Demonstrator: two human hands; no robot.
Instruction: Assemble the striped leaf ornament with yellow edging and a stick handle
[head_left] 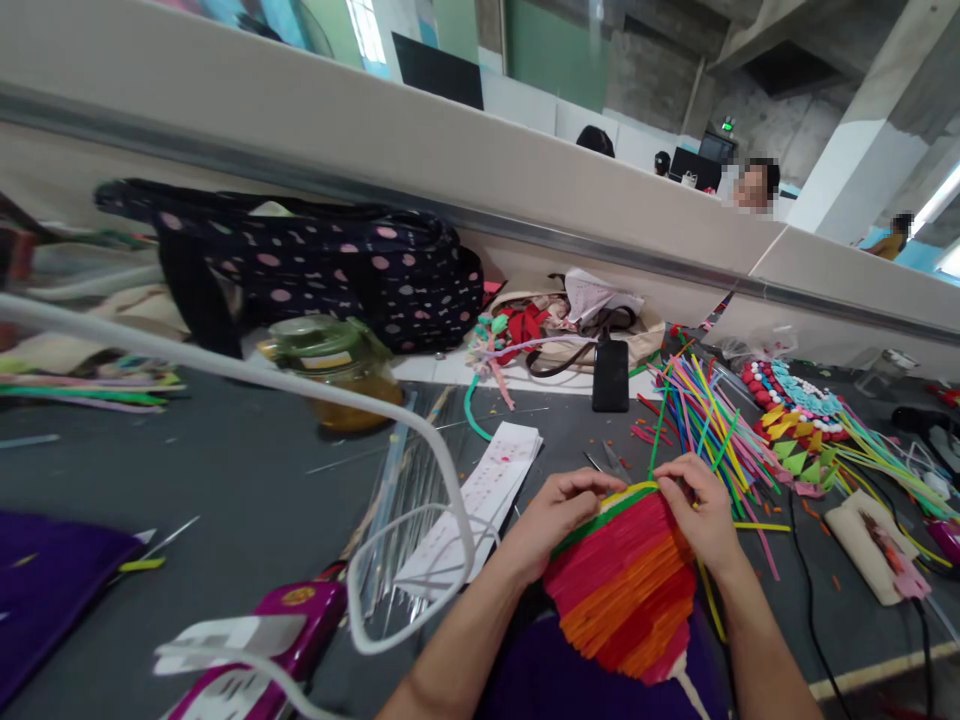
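A fan-shaped piece woven from straws (626,590), banded pink, red and orange with a green and yellow rim, stands upright near the table's front edge. My left hand (559,510) pinches its upper left rim. My right hand (697,510) grips the upper right rim with fingers curled over the top. A bundle of loose coloured straws (701,415) lies just beyond my right hand. Small scissors (611,462) lie on the table just past my fingers.
A black phone (610,375), a dark polka-dot bag (337,270), a green-lidded jar (337,370), white paper sheets (487,490), clear straws (397,500), a white cable (315,395) and a magenta tool (270,630) lie around. A finished straw ornament (799,420) sits right. A partition (450,150) bounds the far side, with people behind it.
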